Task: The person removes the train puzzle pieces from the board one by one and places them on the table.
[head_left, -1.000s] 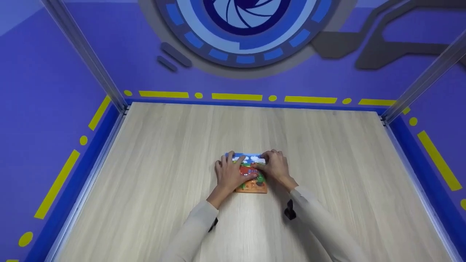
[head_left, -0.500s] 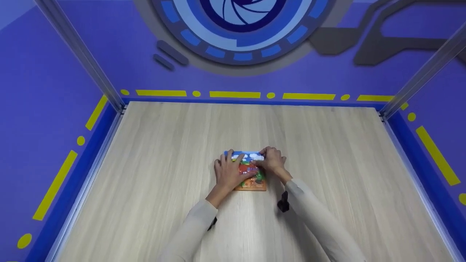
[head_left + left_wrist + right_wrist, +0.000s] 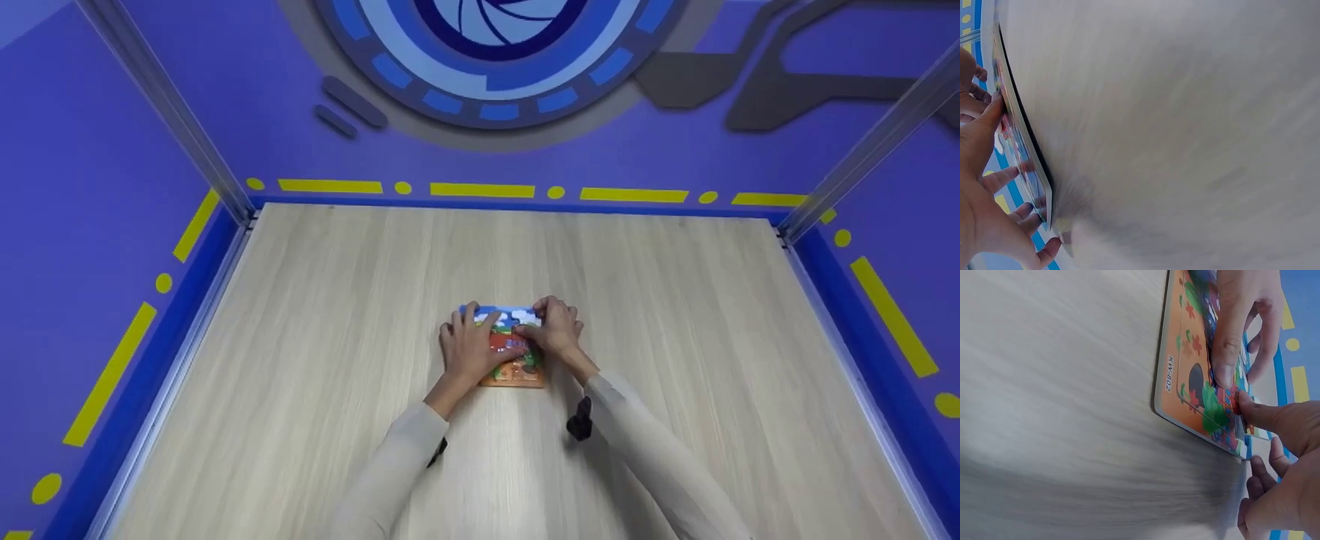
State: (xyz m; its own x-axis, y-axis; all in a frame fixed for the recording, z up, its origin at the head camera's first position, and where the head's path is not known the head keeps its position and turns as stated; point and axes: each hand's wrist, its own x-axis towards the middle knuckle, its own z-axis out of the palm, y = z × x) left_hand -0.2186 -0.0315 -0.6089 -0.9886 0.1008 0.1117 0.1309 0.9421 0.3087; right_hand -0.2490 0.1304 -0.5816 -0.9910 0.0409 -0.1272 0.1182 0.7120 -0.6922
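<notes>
A small jigsaw puzzle board (image 3: 512, 380) with an orange lower border and a printed sky lies on the table. My left hand (image 3: 469, 352) spreads over its left half, fingers at the left and far edges. The left thumb (image 3: 1225, 365) presses on the red part of the picture. At the upper right, my right hand (image 3: 559, 330) pinches a puzzle piece (image 3: 1257, 432) between thumb and index finger. In the right wrist view this piece stands tilted, with a grey strip of backing showing beside it. The other right fingers curl beyond the board's edge.
The wood-grain table (image 3: 360, 300) has blue-purple panels (image 3: 480, 150) at the back and sides. Metal posts (image 3: 165, 112) stand at the far corners. Black straps with small devices (image 3: 580, 420) sit under the wrists.
The head view has tilted slightly. My right thumb and fingers have shifted a little to the left with the cloud-printed piece at the upper right. My left hand stays in place on the board.
</notes>
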